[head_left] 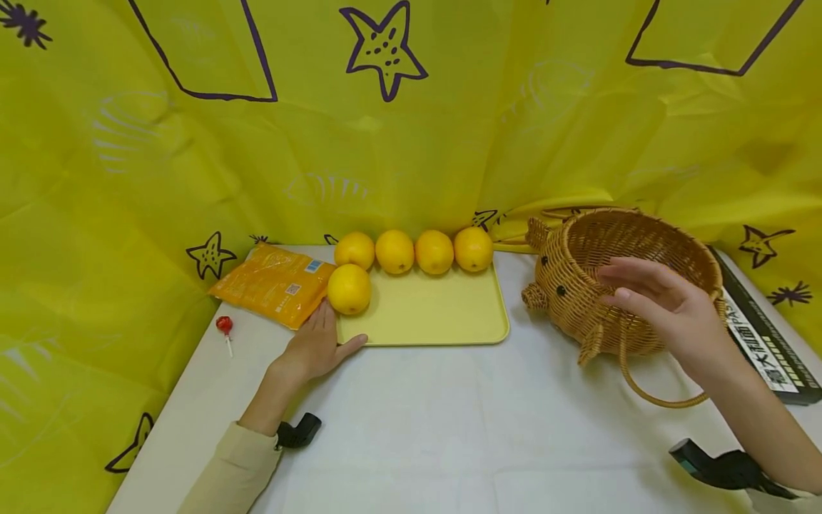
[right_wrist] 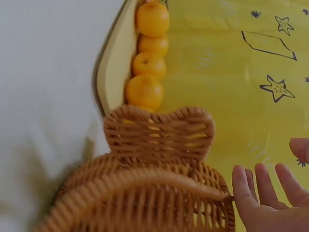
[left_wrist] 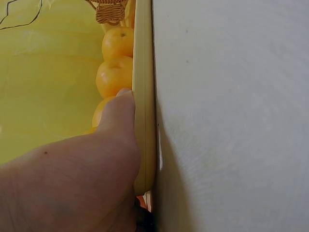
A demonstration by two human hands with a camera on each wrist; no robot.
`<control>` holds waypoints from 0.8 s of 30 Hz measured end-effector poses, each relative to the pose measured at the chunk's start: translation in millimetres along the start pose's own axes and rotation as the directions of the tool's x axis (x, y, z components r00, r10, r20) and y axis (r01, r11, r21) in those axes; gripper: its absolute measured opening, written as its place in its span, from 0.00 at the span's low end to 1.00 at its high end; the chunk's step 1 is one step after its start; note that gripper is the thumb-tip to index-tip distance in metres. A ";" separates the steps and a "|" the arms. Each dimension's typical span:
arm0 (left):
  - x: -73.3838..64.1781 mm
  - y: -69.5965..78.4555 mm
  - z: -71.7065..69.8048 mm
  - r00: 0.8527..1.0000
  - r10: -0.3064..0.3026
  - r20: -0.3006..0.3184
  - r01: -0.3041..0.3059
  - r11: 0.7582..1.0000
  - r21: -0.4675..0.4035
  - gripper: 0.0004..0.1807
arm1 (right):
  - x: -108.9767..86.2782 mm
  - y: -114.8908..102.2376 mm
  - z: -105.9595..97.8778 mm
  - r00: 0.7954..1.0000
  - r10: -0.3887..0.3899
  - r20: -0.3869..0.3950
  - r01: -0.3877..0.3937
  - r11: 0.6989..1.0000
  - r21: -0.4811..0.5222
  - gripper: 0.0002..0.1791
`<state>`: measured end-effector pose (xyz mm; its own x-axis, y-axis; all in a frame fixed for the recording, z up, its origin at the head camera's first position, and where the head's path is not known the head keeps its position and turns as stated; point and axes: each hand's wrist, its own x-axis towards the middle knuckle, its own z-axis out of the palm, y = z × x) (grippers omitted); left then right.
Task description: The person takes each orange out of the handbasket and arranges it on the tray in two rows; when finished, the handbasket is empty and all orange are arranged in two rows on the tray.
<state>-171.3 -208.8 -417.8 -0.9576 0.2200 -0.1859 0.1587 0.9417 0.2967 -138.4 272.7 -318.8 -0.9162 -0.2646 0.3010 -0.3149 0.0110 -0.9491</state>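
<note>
My left hand (head_left: pixel 315 343) rests at the near left corner of a yellow tray (head_left: pixel 443 310), fingers extended along its left side and thumb along the front rim. Several oranges (head_left: pixel 434 252) line the tray's back, and another orange (head_left: pixel 349 289) sits in front of the leftmost one, close to my left fingertips. On the right, my right hand (head_left: pixel 687 314) hovers over a pig-shaped wicker basket (head_left: pixel 578 300), its fingers loosely bent and holding nothing. The basket's handle (head_left: pixel 661 401) hangs down its near side.
An orange packet (head_left: pixel 276 282) lies against the tray's left side. A red lollipop (head_left: pixel 224 325) is on the white table (head_left: pixel 411 428) near its left edge. Behind the basket, a dark box with printed lettering (head_left: pixel 764 350) lies at the right. Yellow patterned cloth (head_left: pixel 449 143) hangs at the back.
</note>
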 end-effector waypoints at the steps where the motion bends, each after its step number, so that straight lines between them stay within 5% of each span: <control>1: -0.4 0.1 -0.7 1.000 0.006 -0.008 -0.006 1.000 0.000 0.57 | 2.7 -2.3 -3.1 1.000 0.010 0.005 -0.010 1.000 0.011 0.24; 4: -3.9 -1.0 -3.4 1.000 0.002 -0.024 -0.002 1.000 0.000 0.57 | 19.9 -6.7 -14.3 0.998 0.035 0.053 -0.041 0.992 0.116 0.22; 8: -9.8 -3.5 -5.5 0.999 -0.022 -0.027 0.022 1.000 -0.001 0.56 | 58.5 -10.2 -35.9 0.974 0.083 0.210 -0.123 0.974 0.189 0.21; 10: -10.5 -3.9 -5.4 1.000 -0.019 -0.023 0.019 1.000 -0.011 0.56 | 78.4 -14.4 -48.7 0.955 0.141 0.259 -0.153 0.988 0.028 0.20; 12: -9.2 -2.9 -4.6 1.000 -0.005 -0.020 0.005 1.000 -0.025 0.56 | 96.0 -19.1 -62.7 0.938 0.215 0.272 -0.165 0.967 -0.196 0.18; 15: -6.5 -2.2 -3.3 1.000 -0.004 -0.014 0.003 1.000 -0.025 0.57 | 117.6 -22.4 -85.0 0.902 0.334 0.273 -0.152 0.839 -0.522 0.18; 19: -3.3 -1.5 -2.4 1.000 -0.005 -0.011 0.005 1.000 -0.020 0.57 | 135.7 -16.8 -115.3 0.803 0.506 0.315 -0.155 0.688 -0.709 0.22; 21: -2.1 -0.6 -2.5 1.000 0.002 -0.011 -0.002 1.000 -0.023 0.57 | 140.1 -11.3 -126.7 0.735 0.582 0.349 -0.170 0.656 -0.736 0.24; 24: -1.5 0.0 -3.6 1.000 0.002 -0.001 -0.002 1.000 -0.019 0.57 | 142.4 -1.0 -138.5 0.638 0.662 0.393 -0.233 0.652 -0.721 0.27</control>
<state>-170.7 -210.0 -414.2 -0.9576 0.2214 -0.1841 0.1561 0.9364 0.3144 -302.9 368.5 -262.1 -0.6960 -0.5402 -0.4730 -0.1705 0.7643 -0.6219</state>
